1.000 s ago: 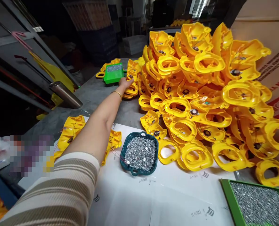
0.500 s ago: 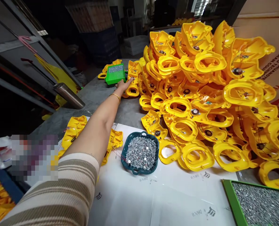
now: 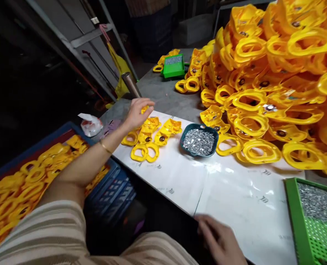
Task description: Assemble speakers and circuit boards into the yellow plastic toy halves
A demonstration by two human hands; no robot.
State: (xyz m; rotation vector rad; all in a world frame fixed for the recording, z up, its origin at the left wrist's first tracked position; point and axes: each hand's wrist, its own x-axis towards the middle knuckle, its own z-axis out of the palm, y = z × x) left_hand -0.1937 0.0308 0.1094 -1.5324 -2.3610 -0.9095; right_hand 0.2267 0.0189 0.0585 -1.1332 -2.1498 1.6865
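My left hand [image 3: 138,115] is over the left part of the white-covered table, its fingers and thumb closed around the upper end of a yellow plastic shell [image 3: 145,109]. Its palm side is hidden from me. Just in front of it lie more yellow shells [image 3: 161,138] with oval rings and small round dark parts. My right hand [image 3: 221,239] rests low by the table's front edge, slightly blurred, fingers loosely bent and apart, with nothing seen in it. Between the shells and the big pile sits a dark teal tray [image 3: 183,149] full of small silvery screws.
A tall pile of yellow shells [image 3: 251,129] fills the right back. Green trays of metal pieces stand at the far end [image 3: 174,71] and front right [image 3: 291,221]. A blue crate [image 3: 110,191] of yellow parts is at left. A metal flask [image 3: 130,84] lies behind my left hand.
My left hand has come back from the shells by the far green tray to the nearer shells on the left. My view has turned left and down, and my right hand has come into sight.
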